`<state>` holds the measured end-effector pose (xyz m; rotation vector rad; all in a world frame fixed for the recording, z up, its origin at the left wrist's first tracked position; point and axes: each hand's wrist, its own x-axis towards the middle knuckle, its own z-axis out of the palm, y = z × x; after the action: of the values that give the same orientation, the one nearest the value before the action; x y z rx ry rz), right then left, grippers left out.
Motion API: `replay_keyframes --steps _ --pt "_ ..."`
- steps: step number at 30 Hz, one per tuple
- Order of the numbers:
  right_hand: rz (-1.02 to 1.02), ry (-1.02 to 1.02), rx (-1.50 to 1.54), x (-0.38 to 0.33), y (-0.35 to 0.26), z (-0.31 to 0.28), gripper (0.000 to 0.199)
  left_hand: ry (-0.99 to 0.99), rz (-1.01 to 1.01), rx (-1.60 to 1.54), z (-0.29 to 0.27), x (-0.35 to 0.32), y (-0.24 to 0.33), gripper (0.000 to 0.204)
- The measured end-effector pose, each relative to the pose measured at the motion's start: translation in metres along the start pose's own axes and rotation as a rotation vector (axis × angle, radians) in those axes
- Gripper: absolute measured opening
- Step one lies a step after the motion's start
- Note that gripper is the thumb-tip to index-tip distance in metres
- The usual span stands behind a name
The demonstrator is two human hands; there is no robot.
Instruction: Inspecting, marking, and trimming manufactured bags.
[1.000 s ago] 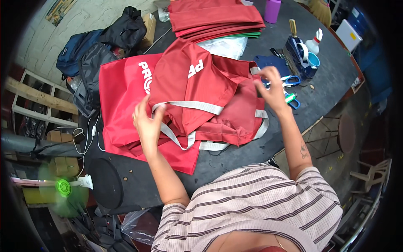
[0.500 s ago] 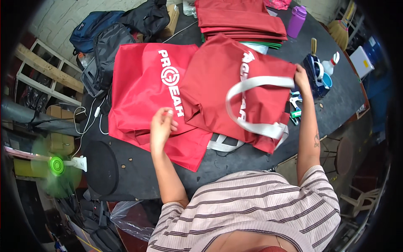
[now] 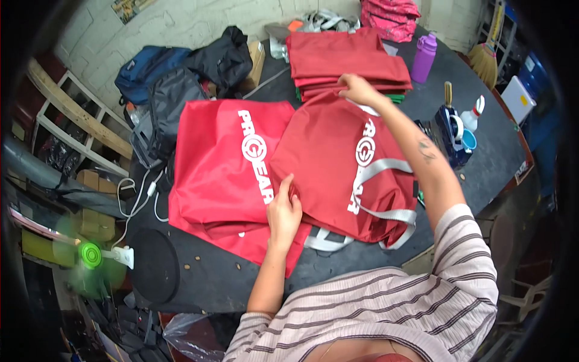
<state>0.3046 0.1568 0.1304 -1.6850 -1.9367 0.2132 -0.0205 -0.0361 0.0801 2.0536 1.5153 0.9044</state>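
One left hand, loosely open, is where two smooth fabric rectangles meet on one table: one bright red bag, one darker red bag. One right hand is at the latter's far edge, whether gripping I cannot tell, near one layered cloth stack.

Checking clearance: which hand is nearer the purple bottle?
Right. The right hand is left of and slightly below the purple bottle in the picture; the left hand is much farther below-left.
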Motion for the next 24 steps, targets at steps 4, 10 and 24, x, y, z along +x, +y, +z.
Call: replay_keyframes --steps 4,10,24 --pt "0.342 0.038 0.333 0.027 0.032 0.055 0.088 0.131 0.134 -0.281 -0.041 -0.002 0.028 0.041" --pt "-0.015 0.113 0.072 0.047 -0.008 -0.01 0.015 0.448 0.338 -0.271 -0.134 0.054 0.02 0.043" --pt "-0.265 0.916 -0.094 0.028 -0.092 -0.282 0.028 0.759 0.7 -0.3 -0.282 0.206 0.101 0.028"
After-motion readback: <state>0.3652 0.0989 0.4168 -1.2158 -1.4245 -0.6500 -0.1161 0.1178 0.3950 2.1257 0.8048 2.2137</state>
